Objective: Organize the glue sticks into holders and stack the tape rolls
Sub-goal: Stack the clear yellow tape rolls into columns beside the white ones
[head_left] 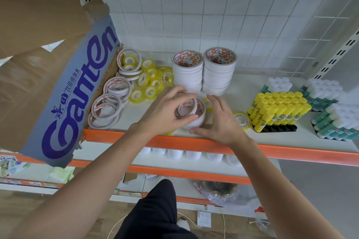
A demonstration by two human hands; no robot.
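Left hand (167, 106) covered most of the near side of a short stack of white tape rolls (196, 120), so roll count wasn't readable. Fingers curled round a thin white roll (187, 107) at the top of that stack, pinching its rim. Right hand (219, 120) sat just beside the stack on the right, fingers spread and loosely bent, thumb low near the base; contact unclear, nothing gripped.

Cardboard box (58, 75) cut off top left, hid the shelf's left end. Far-right white-capped glue sticks (330, 110) ran out of frame.

Stack sat close to the shelf's orange front edge (272, 150). Bare shelf between it and two tall stacks of white tape (204, 72) near the wire grid back.

Loose white rolls (108, 103) lay tumbled by the box, clear yellowish rolls (151, 81) heaped beside them, one more (241, 120) lay right of the hands. Yellow glue sticks (277, 108) stood packed in a black holder (275, 128).
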